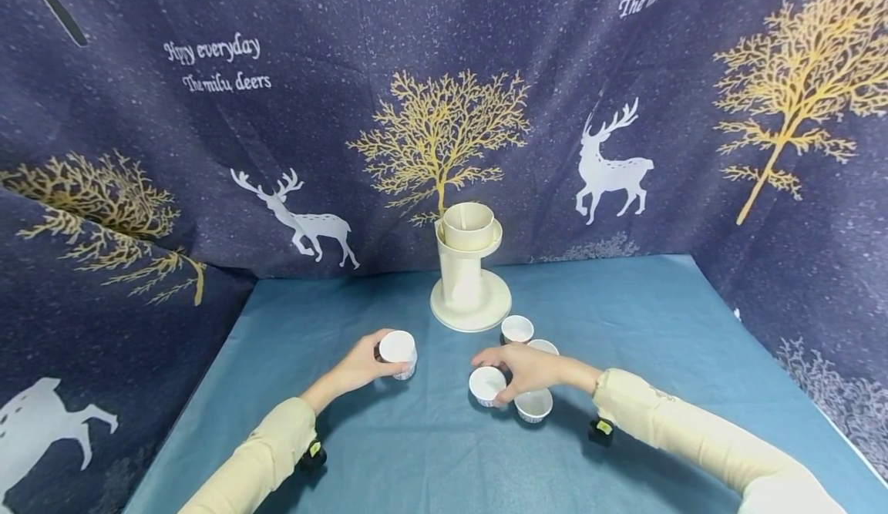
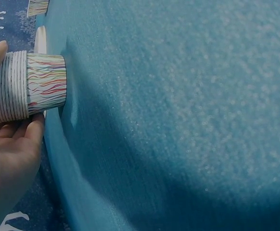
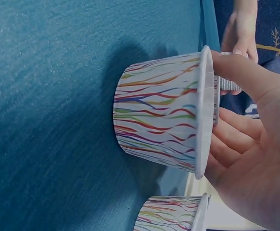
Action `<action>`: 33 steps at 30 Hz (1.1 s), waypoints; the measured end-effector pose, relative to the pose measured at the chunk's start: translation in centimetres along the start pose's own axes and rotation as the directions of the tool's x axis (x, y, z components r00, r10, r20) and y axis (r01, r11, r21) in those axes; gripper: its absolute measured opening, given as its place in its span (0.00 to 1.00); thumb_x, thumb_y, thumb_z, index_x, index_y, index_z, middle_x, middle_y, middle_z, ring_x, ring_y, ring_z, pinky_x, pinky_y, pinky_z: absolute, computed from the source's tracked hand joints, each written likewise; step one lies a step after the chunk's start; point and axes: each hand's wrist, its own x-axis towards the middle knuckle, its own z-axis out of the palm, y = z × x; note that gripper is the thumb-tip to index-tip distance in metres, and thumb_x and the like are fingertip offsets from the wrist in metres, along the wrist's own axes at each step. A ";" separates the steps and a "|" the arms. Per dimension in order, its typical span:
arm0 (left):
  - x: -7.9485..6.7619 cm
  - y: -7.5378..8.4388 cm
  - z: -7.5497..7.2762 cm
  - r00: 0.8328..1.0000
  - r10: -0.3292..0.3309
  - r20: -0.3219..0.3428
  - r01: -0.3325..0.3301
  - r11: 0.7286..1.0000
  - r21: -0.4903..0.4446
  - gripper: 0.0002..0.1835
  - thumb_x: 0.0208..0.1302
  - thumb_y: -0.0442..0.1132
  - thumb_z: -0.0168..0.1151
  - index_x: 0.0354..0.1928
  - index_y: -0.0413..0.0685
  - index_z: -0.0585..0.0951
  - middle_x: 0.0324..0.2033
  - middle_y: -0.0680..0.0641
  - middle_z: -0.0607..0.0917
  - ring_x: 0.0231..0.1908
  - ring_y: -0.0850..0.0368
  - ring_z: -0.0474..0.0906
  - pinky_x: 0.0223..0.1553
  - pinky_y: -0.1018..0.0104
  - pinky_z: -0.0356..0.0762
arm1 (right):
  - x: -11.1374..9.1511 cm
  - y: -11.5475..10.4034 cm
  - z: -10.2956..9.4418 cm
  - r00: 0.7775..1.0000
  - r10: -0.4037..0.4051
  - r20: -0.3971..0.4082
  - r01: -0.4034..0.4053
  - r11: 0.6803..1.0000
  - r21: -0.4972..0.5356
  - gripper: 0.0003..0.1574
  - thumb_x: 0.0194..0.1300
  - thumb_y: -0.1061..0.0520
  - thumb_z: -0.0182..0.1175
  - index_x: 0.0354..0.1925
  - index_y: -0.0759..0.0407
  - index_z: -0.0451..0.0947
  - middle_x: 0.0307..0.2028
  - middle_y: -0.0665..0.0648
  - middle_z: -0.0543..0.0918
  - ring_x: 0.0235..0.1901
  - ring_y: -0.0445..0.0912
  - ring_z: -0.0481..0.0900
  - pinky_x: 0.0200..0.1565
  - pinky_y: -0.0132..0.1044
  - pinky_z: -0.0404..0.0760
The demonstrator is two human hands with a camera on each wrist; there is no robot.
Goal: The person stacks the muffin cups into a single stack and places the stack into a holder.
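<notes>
My left hand grips a nested stack of several white paper cups, thumb on the near side. In the left wrist view the stack lies sideways in the picture, its outer cup striped with wavy coloured lines. To the right, my right hand has its thumb and fingers curved round a single paper cup, with the fingertips right at its rim. Another paper cup fills the right wrist view in front of this hand and hides the fingertips there.
Paper cups stand close about my right hand, one in front and others behind. At the back of the blue table is a cream stand with a round cup-shaped holder on top. A patterned dark blue cloth hangs behind.
</notes>
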 end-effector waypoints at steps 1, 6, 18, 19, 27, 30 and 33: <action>0.0 0.1 0.0 1.000 -0.001 0.000 0.001 1.000 -0.001 0.30 0.55 0.35 0.72 0.58 0.32 0.73 0.50 0.36 0.81 0.48 0.49 0.77 0.47 0.64 0.76 | 0.0 0.0 0.0 1.000 -0.001 -0.005 0.001 1.000 0.008 0.36 0.49 0.52 0.74 0.56 0.60 0.75 0.51 0.53 0.83 0.43 0.40 0.78 0.46 0.31 0.76; 0.0 0.2 0.1 1.000 -0.013 -0.013 0.014 1.000 0.006 0.30 0.54 0.34 0.71 0.58 0.31 0.73 0.50 0.35 0.81 0.49 0.47 0.78 0.49 0.60 0.76 | 0.2 0.0 0.1 0.999 -0.023 -0.033 0.023 1.000 0.012 0.30 0.50 0.52 0.74 0.52 0.54 0.77 0.47 0.47 0.83 0.44 0.39 0.77 0.46 0.31 0.76; 1.2 -3.5 0.6 1.000 -0.017 -0.026 0.018 1.000 0.013 0.34 0.53 0.42 0.74 0.60 0.37 0.73 0.51 0.39 0.81 0.49 0.51 0.78 0.49 0.62 0.76 | 0.3 -0.3 0.1 0.997 -0.042 -0.065 0.044 0.999 0.031 0.27 0.55 0.51 0.71 0.53 0.53 0.77 0.49 0.48 0.82 0.45 0.38 0.76 0.48 0.32 0.76; 1.1 -3.5 0.6 1.000 -0.009 -0.029 0.009 1.000 0.012 0.34 0.53 0.43 0.74 0.60 0.38 0.73 0.51 0.39 0.81 0.49 0.51 0.78 0.49 0.62 0.76 | 0.3 -0.4 0.1 0.997 -0.046 -0.066 0.049 0.998 0.036 0.27 0.55 0.51 0.71 0.53 0.53 0.77 0.49 0.48 0.82 0.44 0.39 0.77 0.47 0.33 0.76; 1.2 -3.6 0.7 0.998 0.031 -0.049 -0.030 0.999 0.026 0.35 0.51 0.47 0.75 0.58 0.37 0.74 0.49 0.39 0.82 0.46 0.52 0.78 0.47 0.61 0.77 | 0.5 -0.6 0.1 0.992 -0.081 -0.095 0.084 0.996 0.026 0.26 0.57 0.52 0.70 0.53 0.56 0.77 0.48 0.50 0.83 0.44 0.42 0.78 0.47 0.33 0.77; 1.2 -3.5 0.7 0.999 -0.015 -0.040 0.015 1.000 0.012 0.34 0.51 0.43 0.75 0.60 0.38 0.74 0.51 0.39 0.81 0.49 0.50 0.78 0.50 0.60 0.76 | 0.8 -0.5 0.1 0.991 -0.080 -0.104 0.082 0.996 0.017 0.26 0.57 0.52 0.69 0.53 0.55 0.77 0.48 0.49 0.83 0.44 0.43 0.79 0.47 0.33 0.77; 1.3 -3.6 0.7 0.999 -0.036 -0.038 0.037 0.999 0.018 0.34 0.52 0.40 0.74 0.60 0.37 0.73 0.52 0.39 0.81 0.50 0.49 0.77 0.50 0.60 0.76 | 1.0 -0.4 0.2 0.991 -0.082 -0.108 0.084 0.996 0.014 0.25 0.57 0.51 0.69 0.53 0.54 0.77 0.47 0.49 0.82 0.43 0.43 0.79 0.47 0.32 0.77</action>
